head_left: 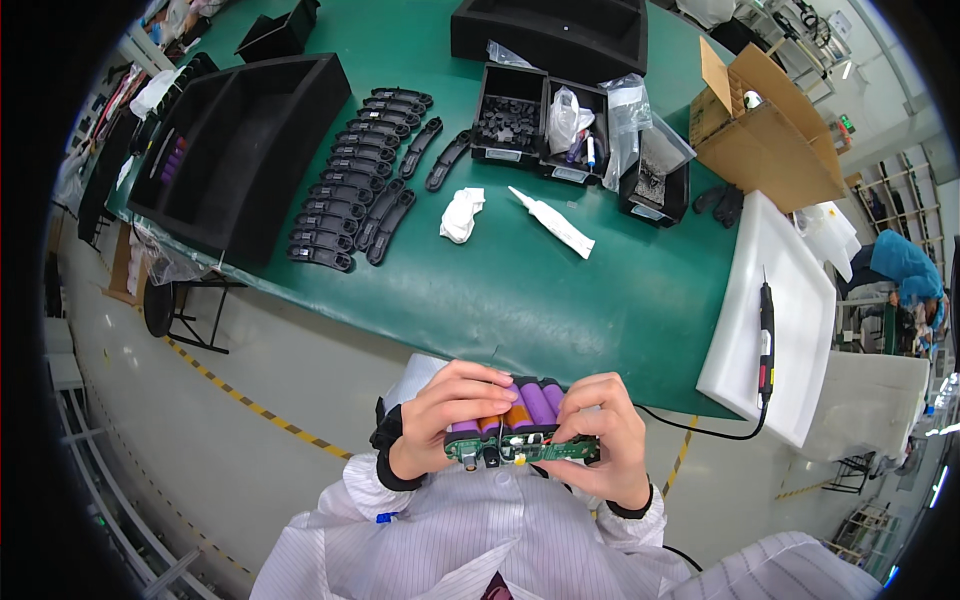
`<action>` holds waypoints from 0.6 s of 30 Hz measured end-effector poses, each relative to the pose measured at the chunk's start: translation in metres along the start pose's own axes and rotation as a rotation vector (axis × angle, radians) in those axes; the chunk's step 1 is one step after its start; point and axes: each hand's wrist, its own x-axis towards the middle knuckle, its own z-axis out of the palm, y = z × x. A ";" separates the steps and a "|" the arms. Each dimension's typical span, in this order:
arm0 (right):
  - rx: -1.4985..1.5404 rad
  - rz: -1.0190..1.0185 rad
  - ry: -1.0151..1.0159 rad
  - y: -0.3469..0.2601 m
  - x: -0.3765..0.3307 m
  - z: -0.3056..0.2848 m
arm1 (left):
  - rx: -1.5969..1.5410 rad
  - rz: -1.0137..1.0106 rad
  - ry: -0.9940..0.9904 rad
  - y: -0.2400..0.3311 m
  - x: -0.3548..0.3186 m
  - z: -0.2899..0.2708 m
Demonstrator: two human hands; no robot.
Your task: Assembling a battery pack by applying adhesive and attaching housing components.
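Observation:
Close to my body, beyond the table's near edge, I hold a battery pack [538, 402] of purple cylindrical cells with a green circuit board [525, 452] along the side facing me. My left hand [445, 415] grips its left end, fingers laid over the cells. At the right end my right hand [608, 440] pinches the pack and board between thumb and fingers. On the green table ahead lie a white tube [555, 222] with a pointed nozzle and a crumpled white cloth [461, 215]. Rows of curved black plastic parts [345, 180] sit to their left.
Small black bins [512, 115] of little parts stand at the back middle. A large black divided tray [240, 160] is at the left. On the right, a white foam tray [745, 330] holds a corded electric screwdriver [767, 340], with an open cardboard box [770, 130] behind.

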 end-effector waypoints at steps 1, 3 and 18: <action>-0.012 0.006 -0.014 -0.001 0.002 -0.001 | 0.000 0.001 -0.002 0.000 0.001 0.000; -0.022 0.016 -0.030 -0.003 0.007 -0.002 | -0.001 -0.001 -0.003 -0.001 0.001 -0.001; -0.108 0.179 -0.215 0.004 0.013 -0.014 | 0.122 -0.117 -0.024 -0.006 -0.001 0.004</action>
